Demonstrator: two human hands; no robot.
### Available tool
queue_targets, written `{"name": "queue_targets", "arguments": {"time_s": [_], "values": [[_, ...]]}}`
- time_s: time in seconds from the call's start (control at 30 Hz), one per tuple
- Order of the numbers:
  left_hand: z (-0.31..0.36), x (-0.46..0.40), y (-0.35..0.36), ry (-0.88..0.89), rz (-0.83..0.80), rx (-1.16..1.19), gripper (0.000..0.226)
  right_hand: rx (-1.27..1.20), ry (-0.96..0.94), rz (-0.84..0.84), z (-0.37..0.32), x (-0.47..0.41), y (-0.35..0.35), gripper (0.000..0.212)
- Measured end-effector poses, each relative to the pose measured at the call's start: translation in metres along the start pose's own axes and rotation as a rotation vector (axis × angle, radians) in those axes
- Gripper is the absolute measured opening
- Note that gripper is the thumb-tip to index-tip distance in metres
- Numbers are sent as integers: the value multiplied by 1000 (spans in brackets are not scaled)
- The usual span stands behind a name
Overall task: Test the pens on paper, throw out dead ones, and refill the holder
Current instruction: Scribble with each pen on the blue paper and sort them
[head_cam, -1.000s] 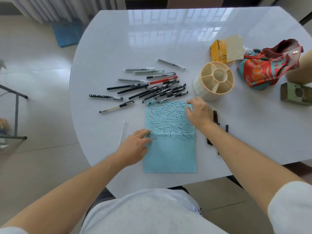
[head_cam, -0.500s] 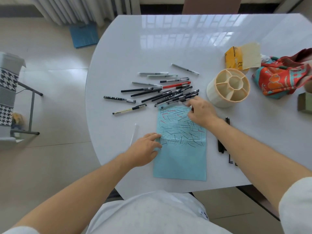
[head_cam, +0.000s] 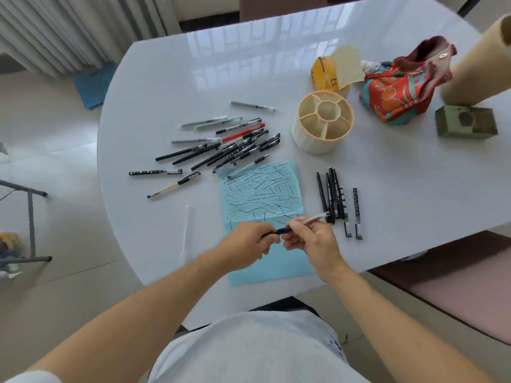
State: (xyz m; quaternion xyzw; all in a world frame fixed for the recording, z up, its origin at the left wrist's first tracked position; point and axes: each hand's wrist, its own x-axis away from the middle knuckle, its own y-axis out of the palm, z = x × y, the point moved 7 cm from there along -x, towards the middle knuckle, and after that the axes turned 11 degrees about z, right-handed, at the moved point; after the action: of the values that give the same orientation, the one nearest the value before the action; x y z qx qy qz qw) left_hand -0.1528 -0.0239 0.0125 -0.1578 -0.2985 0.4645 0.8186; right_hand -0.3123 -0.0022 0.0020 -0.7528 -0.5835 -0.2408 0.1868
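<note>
The white worktop (head_cam: pixel 387 194) carries everything. On it lies the blue paper (head_cam: pixel 265 194), its upper half crowded with short test strokes and its lower half mostly bare under the hands. Behind it and to the left sprawls the loose pile of pens (head_cam: pixel 229 147); to the right, well clear of the paper, sits the cream holder (head_cam: pixel 322 121), upright, its compartments empty. Just right of the paper lies a tidy row of black pens (head_cam: pixel 331 194), side by side.

Both hands meet above the lower part of the paper on one clear-barrelled pen (head_cam: pixel 298 224). The right hand (head_cam: pixel 312 241) pinches the barrel between thumb and fingers, with the far end pointing right toward the black row. The left hand (head_cam: pixel 249 241) curls its fingers round the dark end nearer the body. This looks like uncapping, though I cannot tell whether that dark piece is a cap or the grip.

To do this step well, pull straight along the barrel rather than bending it, with the right hand's pinch firm so the pen does not slip. Keep the cap in the left hand, not loose among the pile. Then stroke on the bare lower paper, where a faint line will show plainly, and give a slow starter a few strokes before calling it dead.
</note>
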Motion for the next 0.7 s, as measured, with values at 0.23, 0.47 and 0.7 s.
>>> {"name": "queue_targets", "arguments": {"time_s": [0.23,0.47,0.7], "values": [[4,4,3,139,117,-343,24,-35,-20,192,10,12,-11,17],[14,-5,4,198,240,-526,31,-68,41,314,13,4,-8,22],[-43,16,-32,45,294,-539,25,-90,-31,614,-23,-31,-118,15]]}}
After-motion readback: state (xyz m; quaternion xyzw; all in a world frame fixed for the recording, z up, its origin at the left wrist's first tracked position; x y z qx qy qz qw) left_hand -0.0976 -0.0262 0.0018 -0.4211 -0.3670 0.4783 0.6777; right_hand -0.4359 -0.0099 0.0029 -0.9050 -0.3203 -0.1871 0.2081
